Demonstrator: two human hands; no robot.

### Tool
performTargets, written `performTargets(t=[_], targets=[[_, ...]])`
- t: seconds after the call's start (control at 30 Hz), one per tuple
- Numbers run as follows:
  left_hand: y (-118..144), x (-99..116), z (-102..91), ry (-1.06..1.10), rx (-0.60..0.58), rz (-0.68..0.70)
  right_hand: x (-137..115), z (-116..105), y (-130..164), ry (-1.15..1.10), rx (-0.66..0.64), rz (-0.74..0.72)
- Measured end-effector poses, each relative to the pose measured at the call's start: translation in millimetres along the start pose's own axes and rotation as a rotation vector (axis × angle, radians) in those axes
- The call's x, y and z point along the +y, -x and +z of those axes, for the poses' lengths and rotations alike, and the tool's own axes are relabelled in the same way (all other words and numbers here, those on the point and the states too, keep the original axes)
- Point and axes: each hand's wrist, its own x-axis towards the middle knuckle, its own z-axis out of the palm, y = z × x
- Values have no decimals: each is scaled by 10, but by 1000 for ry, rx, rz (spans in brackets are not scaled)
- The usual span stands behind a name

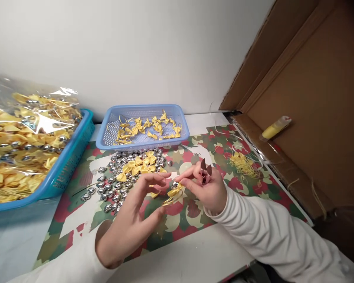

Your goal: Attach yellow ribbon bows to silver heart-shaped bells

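Note:
Between its thumb and index finger, my right hand (211,188) pinches a yellow ribbon bow (174,192) with a silver bead and trailing strands. A dark, two-pointed tool (205,169), perhaps thread snips, is tucked in the same palm; its handle is hidden. My left hand (138,212) is just left of the bow, fingers and thumb apart, with nothing in it. Beyond it lie several loose yellow bows (139,164) among a heap of silver beads (113,188).
A blue basket (141,147) at the back holds several bows with cords. At left, a larger blue basket (56,182) carries a clear bag (32,122) of bows. Yellow thread scraps (243,163) lie at right, near a yellow tube (275,128) against the cardboard (306,98).

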Motion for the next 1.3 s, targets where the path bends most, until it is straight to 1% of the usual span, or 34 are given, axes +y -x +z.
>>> performTargets(t=[0.07, 0.13, 0.2, 0.23, 0.27, 0.33, 0.4, 0.47, 0.53, 0.6, 0.7, 0.8, 0.87, 0.93, 1.0, 1.03, 1.2, 1.3], targets=[[-13, 70, -20, -114, 25, 93, -11, -4, -7, 32, 7, -70], [-25, 130, -14, -231, 40, 154, -11, -1, -6, 99, 5, -106], [-48, 166, -2, -272, 43, 169, 2, 13, 1, 207, -14, -102], [-66, 173, -1, -239, 28, 146, 13, 24, 4, 255, -35, -86], [-89, 173, -6, -165, -1, 105, 25, 38, 5, 278, -61, -63], [-139, 155, -33, 96, -91, -21, 38, 65, 0, 217, -112, 9], [-169, 128, -69, 417, -115, -137, 21, 80, -6, 45, -116, 117], [-153, 106, -95, 660, -107, -225, -29, 81, 7, -125, -70, 240], [-90, 97, -96, 790, -85, -270, -89, 86, 56, -242, -32, 331], [-13, 87, -63, 834, -38, -279, -121, 123, 135, -324, -40, 371], [47, 42, 26, 815, 59, -295, -80, 251, 249, -395, -37, 374], [20, -41, 88, 800, 135, -269, 8, 390, 286, -460, 33, 392], [-15, -97, 85, 824, 121, -200, 43, 440, 268, -524, 55, 401], [-48, -144, 54, 822, 71, -132, 56, 455, 233, -562, 81, 405], [-77, -189, 17, 759, 42, -98, 65, 455, 195, -562, 112, 414], [-90, -214, 3, 715, 47, -86, 75, 456, 178, -564, 114, 407], [-120, -355, 8, 494, 208, 33, 167, 467, 136, -591, 52, 275], [-106, -400, 32, 367, 224, 68, 196, 449, 127, -536, 56, 238]])
